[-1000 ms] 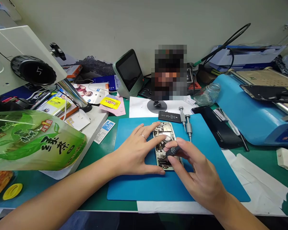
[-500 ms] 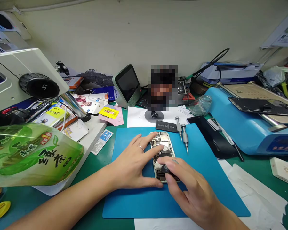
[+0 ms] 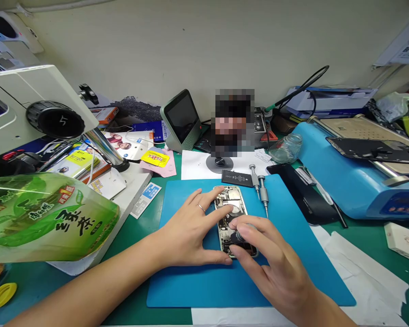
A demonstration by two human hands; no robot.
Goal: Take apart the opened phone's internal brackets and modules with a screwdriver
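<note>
An opened smartphone (image 3: 232,196) lies on the blue mat (image 3: 191,286), its inner boards and parts exposed. My left hand (image 3: 189,227) is spread beside and over it, with fingertips on its upper edge and middle and the thumb by its lower left edge. Over the phone's lower half, my right hand (image 3: 276,259) curls its thumb and fingers around a small dark round-ended object (image 3: 239,237), whose kind is mostly hidden. Two grey screwdrivers (image 3: 263,193) rest at the mat's upper right, beside a black phone battery (image 3: 237,178).
At left stand a microscope (image 3: 54,120) and a green tea bottle (image 3: 54,218). A small smart display (image 3: 182,120) and a glass jar (image 3: 286,147) are at the back. On the right, a blue machine (image 3: 354,181) carries a dark screen panel (image 3: 378,150); white paper (image 3: 368,277) lies nearby.
My right hand's fingers have shifted and curled slightly differently around the dark object, uncovering a little more of the phone's lower part. My left hand stays in place.
</note>
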